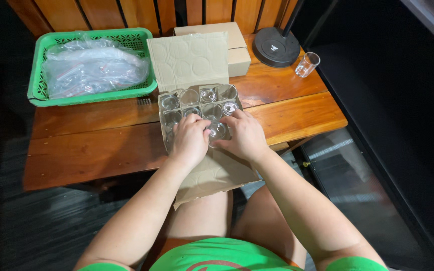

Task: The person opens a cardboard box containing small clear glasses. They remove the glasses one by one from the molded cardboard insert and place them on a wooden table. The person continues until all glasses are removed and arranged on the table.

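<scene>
Left hand covers the near-left cells of the open brown cardboard divider box; whether they hold glasses can't be told. Right hand hides the near-right cells; its fingertips disappear behind a clear small glass, grip unclear. Both upper arms cut off at the bottom edge. Contents of the crumpled clear plastic bags in the green plastic basket, upper left, unreadable. Small dark ridged object below the basket too small to identify. Black round lamp base: pole leaves the top edge. Closed cardboard box partly hidden by the open flap.
</scene>
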